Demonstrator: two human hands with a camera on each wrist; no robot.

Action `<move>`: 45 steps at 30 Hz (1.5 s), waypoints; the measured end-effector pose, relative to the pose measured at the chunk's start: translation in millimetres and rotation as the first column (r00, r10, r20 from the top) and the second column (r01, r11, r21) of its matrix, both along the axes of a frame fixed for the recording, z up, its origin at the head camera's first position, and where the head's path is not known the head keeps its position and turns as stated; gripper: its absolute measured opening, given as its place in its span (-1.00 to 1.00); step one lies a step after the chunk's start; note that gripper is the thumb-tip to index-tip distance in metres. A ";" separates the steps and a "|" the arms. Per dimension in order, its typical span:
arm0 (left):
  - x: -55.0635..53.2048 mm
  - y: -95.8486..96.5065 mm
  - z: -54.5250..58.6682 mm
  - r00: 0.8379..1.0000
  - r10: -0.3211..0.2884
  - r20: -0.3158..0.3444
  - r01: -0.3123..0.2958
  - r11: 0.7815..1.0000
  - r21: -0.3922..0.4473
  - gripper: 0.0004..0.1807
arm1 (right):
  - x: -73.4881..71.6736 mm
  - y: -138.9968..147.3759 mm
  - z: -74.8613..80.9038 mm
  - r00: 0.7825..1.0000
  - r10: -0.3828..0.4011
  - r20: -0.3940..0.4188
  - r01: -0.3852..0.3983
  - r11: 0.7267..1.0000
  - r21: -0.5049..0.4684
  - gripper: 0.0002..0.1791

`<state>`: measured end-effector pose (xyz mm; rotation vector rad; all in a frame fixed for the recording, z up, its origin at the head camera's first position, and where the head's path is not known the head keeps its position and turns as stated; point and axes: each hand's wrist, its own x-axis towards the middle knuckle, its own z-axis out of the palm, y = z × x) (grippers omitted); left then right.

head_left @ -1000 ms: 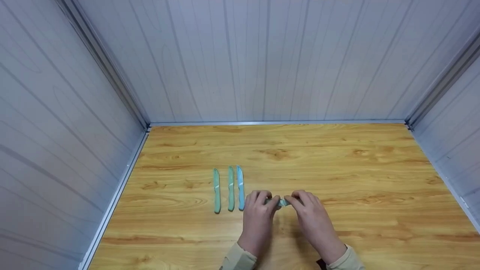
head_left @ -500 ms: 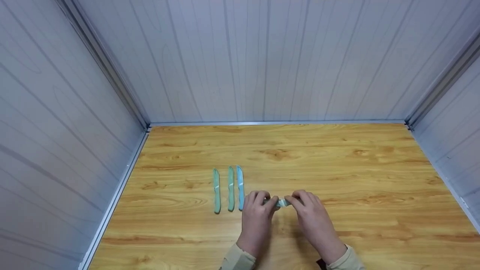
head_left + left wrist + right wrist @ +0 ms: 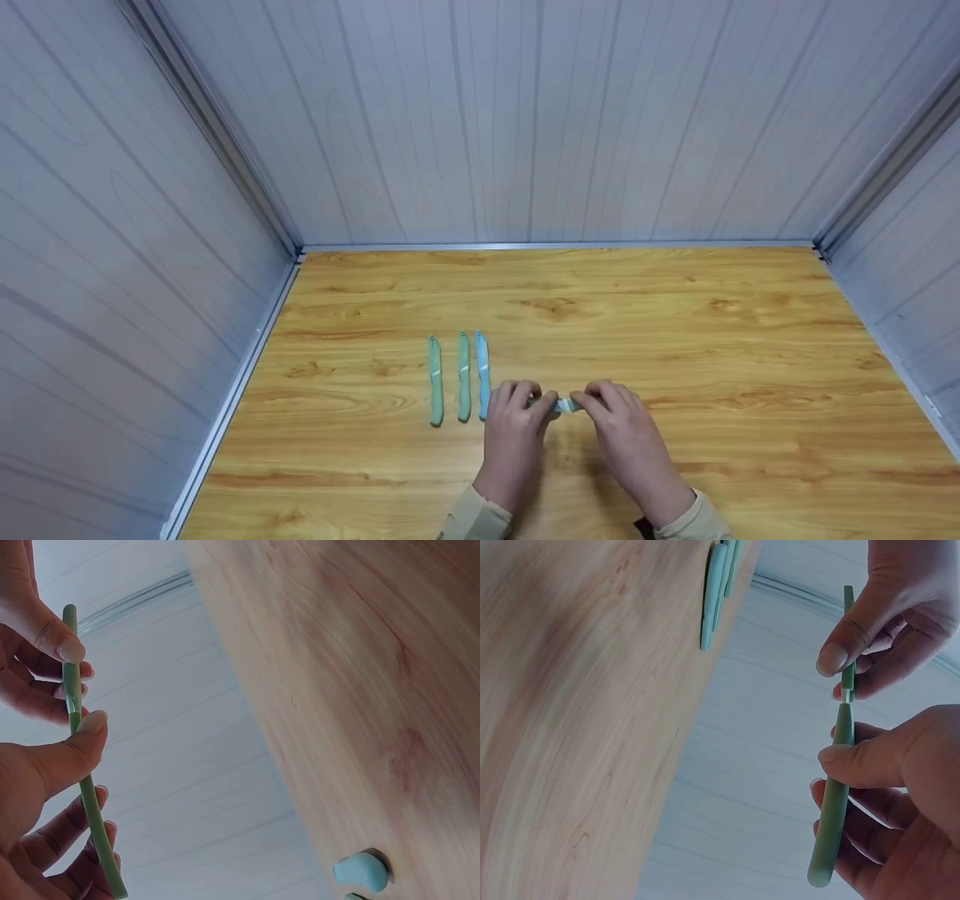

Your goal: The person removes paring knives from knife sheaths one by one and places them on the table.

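Observation:
Above the table's front part, both hands hold one green knife with a cover over its blade. My left hand pinches the thin cover between thumb and fingers. The thicker, rounded handle is gripped by my right hand. Between the two parts a narrow pale strip shows in the right wrist view. To the left lie two green knives, an outer green knife and an inner green knife, and beside them a blue knife, close to my left hand. Each bears a white band.
The wood-grain table is bounded by a pale back panel and side panels, a left panel and a right panel. Metal strips run along the panel edges.
My left hand has shifted very slightly left, and a little more of the pale strip shows between the hands. My right hand and the lying knives stay essentially in place.

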<state>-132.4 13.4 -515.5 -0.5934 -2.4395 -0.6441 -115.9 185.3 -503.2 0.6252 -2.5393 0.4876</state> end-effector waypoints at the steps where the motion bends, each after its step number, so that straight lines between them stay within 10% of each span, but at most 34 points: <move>1: -0.1 0.0 -0.3 1.000 -0.001 -0.001 0.001 1.000 0.000 -0.82 | 0.0 0.1 0.1 1.000 0.000 0.002 0.000 1.000 0.001 -0.53; 45: -0.8 -5.2 -3.1 0.999 0.007 0.043 -0.007 1.000 -0.007 -0.80 | -1.2 5.5 -0.2 0.999 0.007 0.033 -0.007 1.000 -0.009 -0.53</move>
